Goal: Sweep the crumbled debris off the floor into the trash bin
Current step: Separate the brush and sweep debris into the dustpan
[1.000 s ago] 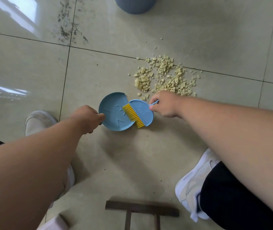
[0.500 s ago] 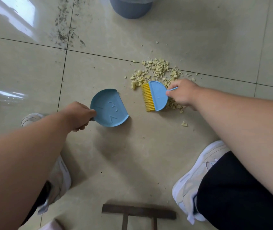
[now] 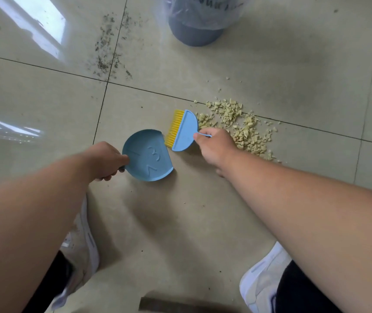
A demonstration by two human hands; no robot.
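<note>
Nearest us, our two white sneakers (image 3: pixel 261 279) stand on the glossy beige tiled floor (image 3: pixel 180 222), with a dark wooden bar (image 3: pixel 169 307) at the bottom edge. A little farther out, our left hand (image 3: pixel 106 160) curls its fingers round the handle of the round blue plastic dustpan (image 3: pixel 146 155), which lies flat on the tile with its open lip facing right. Just beside that lip, our right hand (image 3: pixel 214 145) pinches the thin handle of the small blue half-round brush with yellow bristles (image 3: pixel 184 131); the bristles point toward the pan.

Beyond the brush, touching its back edge, lies the pile of pale yellow crumbled debris (image 3: pixel 237 125), spread across a tile joint. The bits look light, dry and loose, so we judge they will scatter or skip on the slick tile if swept hard; short, gentle strokes suit them. They cannot be gripped, only pushed by the bristles from their far side.

Farthest away stands the blue-grey trash bin with a clear plastic liner (image 3: pixel 196 26), well apart from the pile.
</note>
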